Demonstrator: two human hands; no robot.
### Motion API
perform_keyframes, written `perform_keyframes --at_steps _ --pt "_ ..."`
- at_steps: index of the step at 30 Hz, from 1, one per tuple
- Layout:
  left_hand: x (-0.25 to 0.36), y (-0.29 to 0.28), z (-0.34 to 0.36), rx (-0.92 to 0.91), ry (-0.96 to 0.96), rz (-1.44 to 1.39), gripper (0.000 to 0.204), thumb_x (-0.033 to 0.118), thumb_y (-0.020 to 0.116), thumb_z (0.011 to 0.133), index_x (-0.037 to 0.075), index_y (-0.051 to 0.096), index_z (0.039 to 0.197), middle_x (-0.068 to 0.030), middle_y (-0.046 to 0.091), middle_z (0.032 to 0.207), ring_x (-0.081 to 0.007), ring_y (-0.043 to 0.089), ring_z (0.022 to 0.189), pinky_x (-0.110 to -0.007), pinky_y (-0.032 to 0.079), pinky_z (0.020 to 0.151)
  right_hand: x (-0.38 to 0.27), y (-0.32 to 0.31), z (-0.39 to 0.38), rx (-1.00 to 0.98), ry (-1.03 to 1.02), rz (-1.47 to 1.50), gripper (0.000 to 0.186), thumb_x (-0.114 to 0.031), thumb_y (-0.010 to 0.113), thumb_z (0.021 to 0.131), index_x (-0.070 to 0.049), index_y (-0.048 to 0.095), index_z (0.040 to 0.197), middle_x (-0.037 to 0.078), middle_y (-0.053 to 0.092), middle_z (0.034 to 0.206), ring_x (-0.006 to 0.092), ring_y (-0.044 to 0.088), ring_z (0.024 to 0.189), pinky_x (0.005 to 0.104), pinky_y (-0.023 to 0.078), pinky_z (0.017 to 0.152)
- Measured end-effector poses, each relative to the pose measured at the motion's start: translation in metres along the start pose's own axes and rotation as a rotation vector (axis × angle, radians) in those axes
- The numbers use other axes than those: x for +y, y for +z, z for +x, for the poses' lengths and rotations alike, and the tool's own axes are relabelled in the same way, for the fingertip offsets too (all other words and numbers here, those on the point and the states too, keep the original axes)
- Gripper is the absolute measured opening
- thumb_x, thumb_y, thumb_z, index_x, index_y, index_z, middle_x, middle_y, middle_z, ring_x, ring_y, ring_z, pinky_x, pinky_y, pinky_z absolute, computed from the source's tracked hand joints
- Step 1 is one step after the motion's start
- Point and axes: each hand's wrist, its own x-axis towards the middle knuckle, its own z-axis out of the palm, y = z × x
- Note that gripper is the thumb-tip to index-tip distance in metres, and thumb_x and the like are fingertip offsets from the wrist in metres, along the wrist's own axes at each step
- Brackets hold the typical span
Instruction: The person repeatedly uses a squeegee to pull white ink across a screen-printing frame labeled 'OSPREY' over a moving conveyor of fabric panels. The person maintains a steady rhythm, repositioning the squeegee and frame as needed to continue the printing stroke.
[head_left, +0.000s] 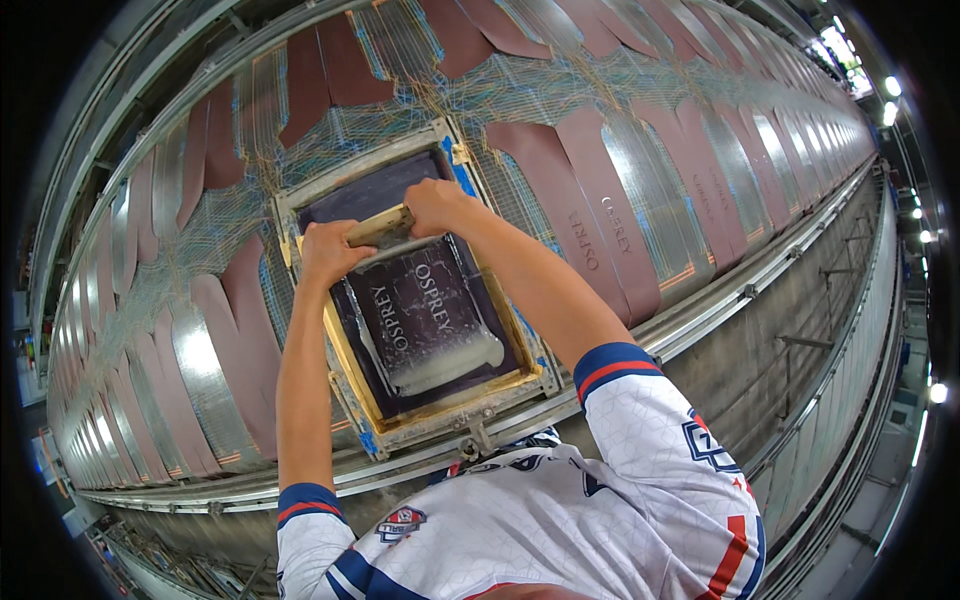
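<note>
My left hand (330, 250) and my right hand (435, 208) grip opposite ends of a pale, wooden-looking squeegee (380, 228), which sits across the upper part of a printing screen. The screen frame (530, 378) has light, worn rims with blue tape and yellowish inner edges around a dark mesh (370, 180). Below the squeegee, the mesh shows a glossy rectangle (400, 310) with pale lettering and a whitish ink smear (450, 365) along its bottom. The squeegee's blade edge is only partly visible beneath my fingers. The screen lies on a long printing table (640, 170).
Rows of maroon fabric pieces (600, 250), some printed, lie along the table among metallic strips and tangled coloured lines. A metal rail (700, 335) runs along the near edge, beside my body. A grey walkway or trough (800, 330) and ceiling lights show at the right.
</note>
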Motion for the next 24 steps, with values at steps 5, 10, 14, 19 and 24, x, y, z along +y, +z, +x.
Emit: perform_keyframes --at_steps 5,10,14,19,24 --pt "0.002 0.001 -0.018 0.119 0.099 0.042 0.035 0.037 0.088 0.069 0.012 0.076 0.09 -0.0106 0.073 0.079 -0.0313 0.07 0.079 -0.045 0.047 0.085 -0.016 -0.015 -0.023 -0.013 0.034 -0.042 0.04 -0.025 0.082 0.069 -0.004 0.078 0.103 0.023 0.075 0.104 0.0363 0.074 0.101 0.0449 0.06 0.086" --pt "0.063 0.021 -0.066 0.018 0.062 -0.067 0.038 0.045 0.085 0.071 0.013 0.075 0.089 -0.0087 0.072 0.08 -0.0306 0.068 0.08 -0.044 0.044 0.082 0.009 0.019 -0.097 0.008 -0.043 -0.008 0.028 -0.025 0.079 0.069 -0.008 0.077 0.092 0.018 0.076 0.092 0.0356 0.073 0.095 0.045 0.058 0.085" --pt "0.092 0.063 -0.135 0.069 0.129 0.028 0.037 0.038 0.09 0.066 0.012 0.076 0.088 -0.0039 0.072 0.081 -0.0265 0.064 0.075 -0.04 0.043 0.079 0.0 0.041 -0.173 -0.057 -0.115 -0.009 0.028 -0.029 0.081 0.071 -0.012 0.077 0.093 0.014 0.075 0.085 0.0336 0.073 0.089 0.0453 0.053 0.086" --pt "0.107 0.073 -0.128 0.065 0.137 -0.042 0.037 0.037 0.088 0.069 0.011 0.075 0.092 -0.0043 0.07 0.079 -0.0262 0.066 0.076 -0.042 0.041 0.078 0.024 0.045 -0.174 -0.103 -0.152 0.049 0.032 -0.03 0.082 0.074 -0.012 0.077 0.099 0.016 0.074 0.083 0.0351 0.071 0.088 0.047 0.054 0.085" --pt "0.089 0.052 -0.07 0.078 0.116 0.026 0.036 0.038 0.087 0.069 0.012 0.075 0.091 -0.007 0.072 0.081 -0.029 0.069 0.081 -0.044 0.045 0.086 0.034 0.007 -0.121 -0.081 -0.061 0.01 0.03 -0.03 0.082 0.073 -0.014 0.078 0.099 0.015 0.076 0.095 0.0359 0.072 0.094 0.046 0.058 0.083"
